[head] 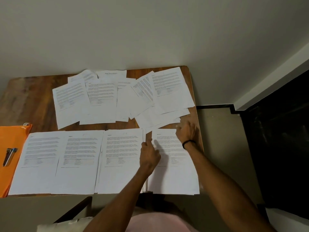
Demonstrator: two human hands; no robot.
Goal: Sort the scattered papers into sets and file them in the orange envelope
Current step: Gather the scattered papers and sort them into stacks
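Bare wood shows on the table (31, 101) at the far left, open for a hand to pass; a narrow strip of wood also runs between the scattered papers (120, 96) at the back and the four sorted sets (80, 161) along the near edge; the sets lie edge to edge, leaving no gap; the orange envelope (10, 153), with a pen (9, 156) lying on it, fills the near left corner; the left hand (149, 156) and right hand (187, 133) occupy the right end.
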